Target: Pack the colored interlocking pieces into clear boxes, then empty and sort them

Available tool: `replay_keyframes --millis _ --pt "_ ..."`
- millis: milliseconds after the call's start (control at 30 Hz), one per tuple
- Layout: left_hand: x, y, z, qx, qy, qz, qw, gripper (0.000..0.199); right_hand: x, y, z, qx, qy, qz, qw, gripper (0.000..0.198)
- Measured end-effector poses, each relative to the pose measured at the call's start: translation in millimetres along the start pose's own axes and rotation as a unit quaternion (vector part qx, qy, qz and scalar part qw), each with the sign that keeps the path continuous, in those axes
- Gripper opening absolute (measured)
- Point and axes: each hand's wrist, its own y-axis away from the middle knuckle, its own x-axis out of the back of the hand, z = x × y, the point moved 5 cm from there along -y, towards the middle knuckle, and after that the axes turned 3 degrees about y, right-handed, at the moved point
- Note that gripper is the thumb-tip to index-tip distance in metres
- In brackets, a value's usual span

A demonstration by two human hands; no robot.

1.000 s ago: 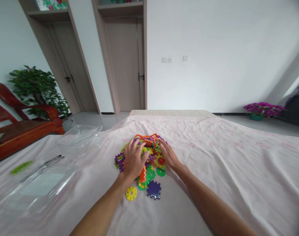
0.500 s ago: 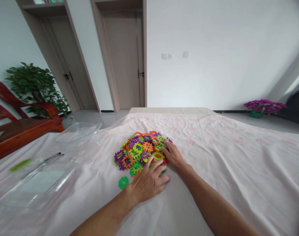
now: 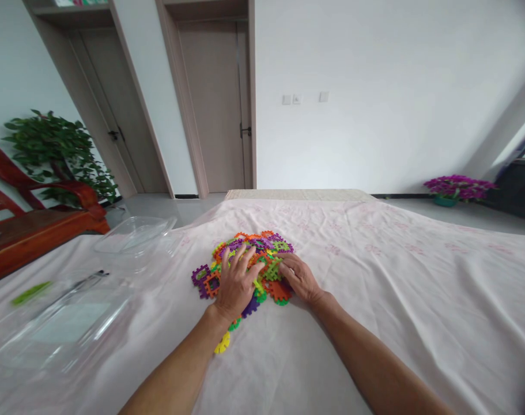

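A heap of colourful plastic interlocking building pieces point(image 3: 212, 284) in orange, purple, green and yellow lies in the middle of the cloth. Across the heap's left part my left hand point(image 3: 236, 285) rests palm down, its fingers spread and touching the pieces. My right hand point(image 3: 300, 278) is at the heap's right edge, fingers bent, with the tips closed at the edge of a light green square piece point(image 3: 272, 269). A yellow round piece point(image 3: 222, 343) lies near my left wrist, apart from the main heap. The pieces under my left palm are hidden.
A pale pink flowered cloth point(image 3: 374, 300) covers the surface. At the left stand a clear plastic container point(image 3: 136, 236) and a clear lid-like tray point(image 3: 67, 328), near a bright green item point(image 3: 31, 293). A red wooden chair point(image 3: 50, 225) is beyond the left edge.
My left hand has moved left and forward onto the heap. Pieces have shifted, and a yellow round one now shows near my left wrist. My right hand stays at the right side, fingers more bent.
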Motion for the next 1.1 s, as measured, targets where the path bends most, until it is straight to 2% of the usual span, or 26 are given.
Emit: replay_keyframes --millis 67,133,233,367,500,600,700,767,833,967,1033,1100 --pt "1.9 -2.2 -11.5 0.042 0.001 0.01 0.999 0.051 3.1 0.2 1.8 -0.014 -0.013 0.03 0.999 0.047" --pt "3.5 -4.1 -23.0 0.071 0.008 -0.01 0.997 0.056 5.9 0.1 9.8 -0.049 -0.006 0.066 0.997 0.046" --pt "7.5 -4.0 -42.6 0.099 0.02 -0.096 0.99 0.065 6.6 -0.4 25.4 -0.091 0.033 0.102 0.99 0.044" --pt "21.3 6.1 -60.6 0.105 0.041 -0.218 0.969 0.09 -2.1 -2.4 39.5 -0.116 0.075 0.083 0.987 0.044" --pt "32.4 23.7 -45.3 0.056 0.061 -0.286 0.955 0.118 -11.1 -3.8 40.5 -0.113 0.094 0.035 0.989 0.044" --pt "28.4 38.3 -24.8 0.017 0.057 -0.339 0.939 0.127 -12.4 -4.0 37.2 -0.098 0.11 0.017 0.989 0.047" --pt "19.3 48.1 -20.5 0.017 0.038 -0.38 0.924 0.132 -11.4 -3.8 35.1 -0.092 0.122 0.012 0.988 0.049" --pt "14.9 50.3 -27.0 0.023 0.034 -0.375 0.926 0.132 -11.9 -3.6 34.1 -0.089 0.13 0.005 0.987 0.048" --pt "12.7 50.6 -34.8 0.012 0.042 -0.34 0.939 0.126 -13.5 -3.2 32.7 -0.084 0.138 -0.006 0.987 0.046" --pt "10.4 54.3 -39.6 -0.043 0.06 -0.245 0.967 0.092 -15.1 -1.9 27.1 -0.071 0.147 -0.019 0.986 0.045" --pt "9.0 55.3 -37.7 -0.048 0.045 -0.201 0.977 0.076 -14.5 -1.5 22.3 -0.061 0.146 -0.025 0.987 0.045" --pt "6.8 53.2 -34.1 -0.046 0.024 -0.16 0.986 0.068 -13.4 -1.5 16.7 -0.051 0.141 -0.033 0.988 0.046"
